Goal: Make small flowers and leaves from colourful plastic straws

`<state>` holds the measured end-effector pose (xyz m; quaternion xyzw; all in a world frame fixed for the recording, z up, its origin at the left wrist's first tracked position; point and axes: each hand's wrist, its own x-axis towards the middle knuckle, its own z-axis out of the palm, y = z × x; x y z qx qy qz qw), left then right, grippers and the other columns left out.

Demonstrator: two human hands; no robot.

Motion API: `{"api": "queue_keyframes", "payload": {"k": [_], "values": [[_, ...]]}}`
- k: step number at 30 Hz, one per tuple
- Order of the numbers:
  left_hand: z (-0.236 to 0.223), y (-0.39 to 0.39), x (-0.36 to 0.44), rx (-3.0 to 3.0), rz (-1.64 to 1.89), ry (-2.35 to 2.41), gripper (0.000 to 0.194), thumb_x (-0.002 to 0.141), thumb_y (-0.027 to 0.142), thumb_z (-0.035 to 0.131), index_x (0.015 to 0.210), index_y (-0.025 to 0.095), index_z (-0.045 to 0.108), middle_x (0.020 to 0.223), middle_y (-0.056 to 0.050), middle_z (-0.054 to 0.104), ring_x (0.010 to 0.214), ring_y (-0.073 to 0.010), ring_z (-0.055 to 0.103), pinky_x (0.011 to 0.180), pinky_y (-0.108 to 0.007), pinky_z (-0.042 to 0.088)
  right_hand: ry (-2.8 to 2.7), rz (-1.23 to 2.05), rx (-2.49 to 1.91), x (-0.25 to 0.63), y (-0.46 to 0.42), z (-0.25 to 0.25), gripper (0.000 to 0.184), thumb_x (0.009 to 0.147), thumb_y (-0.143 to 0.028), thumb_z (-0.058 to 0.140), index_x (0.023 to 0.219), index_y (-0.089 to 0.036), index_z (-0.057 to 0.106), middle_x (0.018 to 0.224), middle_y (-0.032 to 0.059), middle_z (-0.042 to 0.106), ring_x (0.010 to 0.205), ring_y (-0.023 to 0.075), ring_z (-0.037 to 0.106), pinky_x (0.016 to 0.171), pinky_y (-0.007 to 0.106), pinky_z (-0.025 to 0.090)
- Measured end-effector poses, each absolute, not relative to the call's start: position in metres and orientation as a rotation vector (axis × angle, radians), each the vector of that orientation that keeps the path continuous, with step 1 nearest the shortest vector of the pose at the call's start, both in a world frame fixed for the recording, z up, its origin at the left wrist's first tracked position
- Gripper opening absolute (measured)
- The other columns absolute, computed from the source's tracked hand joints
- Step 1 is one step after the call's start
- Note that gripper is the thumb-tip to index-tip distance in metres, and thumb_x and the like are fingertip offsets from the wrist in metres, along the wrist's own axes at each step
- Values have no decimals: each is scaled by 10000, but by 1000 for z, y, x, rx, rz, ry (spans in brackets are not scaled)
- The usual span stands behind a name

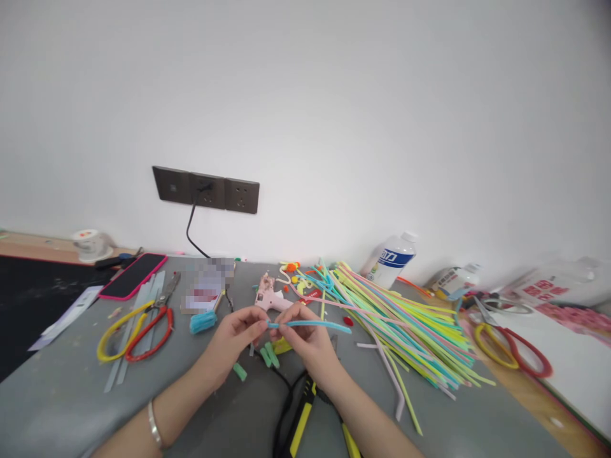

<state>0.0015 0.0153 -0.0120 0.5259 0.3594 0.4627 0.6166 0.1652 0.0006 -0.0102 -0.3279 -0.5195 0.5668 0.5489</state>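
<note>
A blue pipe cleaner [319,324] is pinched between both hands over the middle of the table. My left hand [241,334] grips its left end with thumb and finger. Close beside it, my right hand [305,340] pinches the same stem, whose free length sticks out to the right. Just beyond my hands lies a pink hot glue gun [270,298]. Short green folded pieces [270,354] rest below my fingers, and a blue bundle [203,322] sits left of my left hand.
A large heap of colored pipe cleaners [405,324] spreads at right, near a white bottle [391,257]. Red-and-yellow scissors [513,350] lie far right, yellow-and-red cutters [143,331] at left, with a pink-edged phone [133,275]. Yellow-black pliers [303,413] lie under my right forearm.
</note>
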Motion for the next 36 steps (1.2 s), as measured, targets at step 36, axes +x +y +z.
{"api": "queue_keyframes", "payload": {"k": [36], "values": [[-9, 14, -6, 1753, 726, 886, 175, 783, 301, 654, 677, 168, 695, 691, -16, 619, 603, -134, 488, 553, -223, 347, -1434, 1361, -820, 166, -2, -11, 307, 860, -450, 632, 759, -194, 495, 611, -62, 460, 466, 61, 400, 442, 178, 349]]}}
